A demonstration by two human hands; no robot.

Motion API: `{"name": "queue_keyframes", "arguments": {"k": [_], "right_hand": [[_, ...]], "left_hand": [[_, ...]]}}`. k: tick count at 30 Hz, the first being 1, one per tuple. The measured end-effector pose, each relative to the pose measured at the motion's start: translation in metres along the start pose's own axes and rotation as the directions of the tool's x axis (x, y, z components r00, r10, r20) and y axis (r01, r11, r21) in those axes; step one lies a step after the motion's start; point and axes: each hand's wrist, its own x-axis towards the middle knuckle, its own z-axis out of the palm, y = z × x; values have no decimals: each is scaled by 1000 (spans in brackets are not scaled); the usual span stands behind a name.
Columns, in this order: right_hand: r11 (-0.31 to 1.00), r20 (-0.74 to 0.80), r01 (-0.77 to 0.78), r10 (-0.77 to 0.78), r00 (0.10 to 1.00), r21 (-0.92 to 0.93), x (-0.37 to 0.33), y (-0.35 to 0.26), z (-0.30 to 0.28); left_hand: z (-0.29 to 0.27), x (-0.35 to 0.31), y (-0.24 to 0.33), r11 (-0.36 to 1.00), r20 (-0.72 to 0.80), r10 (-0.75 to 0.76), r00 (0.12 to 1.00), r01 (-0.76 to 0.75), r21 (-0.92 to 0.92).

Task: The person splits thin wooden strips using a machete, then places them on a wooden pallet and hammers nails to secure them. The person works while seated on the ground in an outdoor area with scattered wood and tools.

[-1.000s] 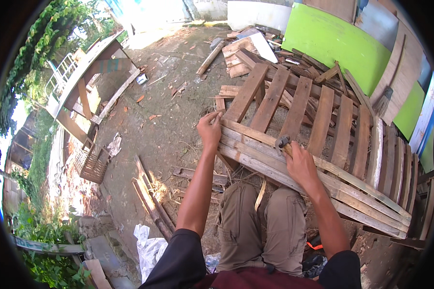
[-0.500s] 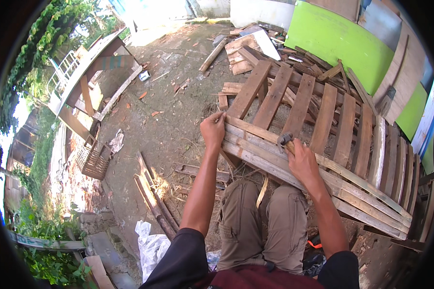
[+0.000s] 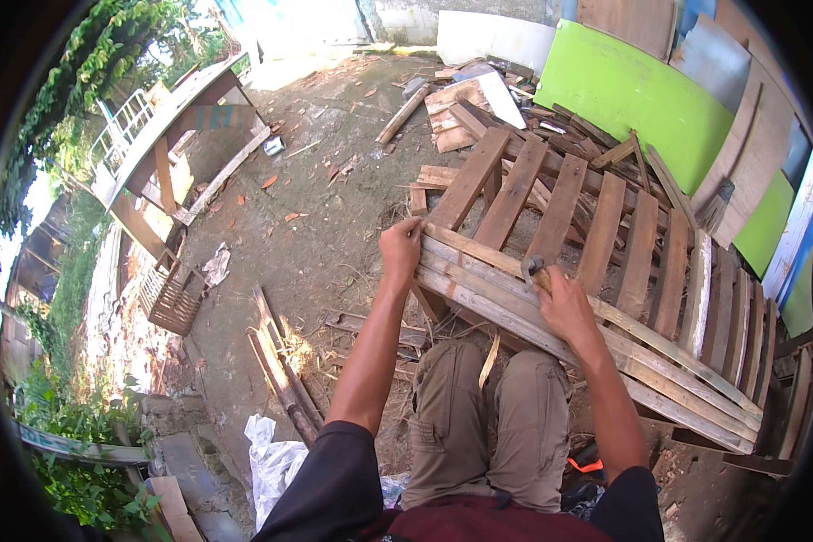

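A slatted wooden frame point(image 3: 556, 206), much like a pallet, stretches from in front of my knees to the far right. Several pale wooden strips point(image 3: 479, 287) lie side by side along its near edge. My left hand point(image 3: 400, 247) is closed at the left end of the uppermost strip point(image 3: 465, 242), fingers pinched on its corner. In my right hand point(image 3: 566, 307) is a hammer point(image 3: 535, 268), gripped by its handle close to the head. The hammer head sits over that strip; whether it touches the wood I cannot tell.
Scrap boards point(image 3: 456, 113) are heaped behind the frame, before green panels point(image 3: 637, 99). Loose planks point(image 3: 285, 375) and a white plastic sheet point(image 3: 271, 465) lie left of my legs. Farther left are a brown plastic crate point(image 3: 170, 296) and a wooden table point(image 3: 176, 122).
The whole view has shifted slightly. The hammer head has turned a little in my right hand. My left hand keeps its place at the strip's end.
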Motion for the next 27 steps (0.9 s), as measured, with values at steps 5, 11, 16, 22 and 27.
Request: {"name": "queue_keyframes", "arguments": {"k": [5,11,16,22,27], "right_hand": [[997,77,-31,36,996,-66,1,-1,4],[973,41,46,-37,998,-228,-2,6,24],[970,-47,70,-83,995,-231,-5,9,28],[980,-48,45,-56,997,-196,-2,1,23],[991,-52,14,-21,998,-132,0,5,19]], "left_hand": [[1,-3,-7,998,-34,44,998,-43,36],[1,-4,5,996,-31,-88,996,89,29],[3,2,14,991,-14,-122,992,123,54],[3,7,-2,978,-29,-147,989,141,-151],[6,7,-9,951,-30,-214,976,202,-234]]}}
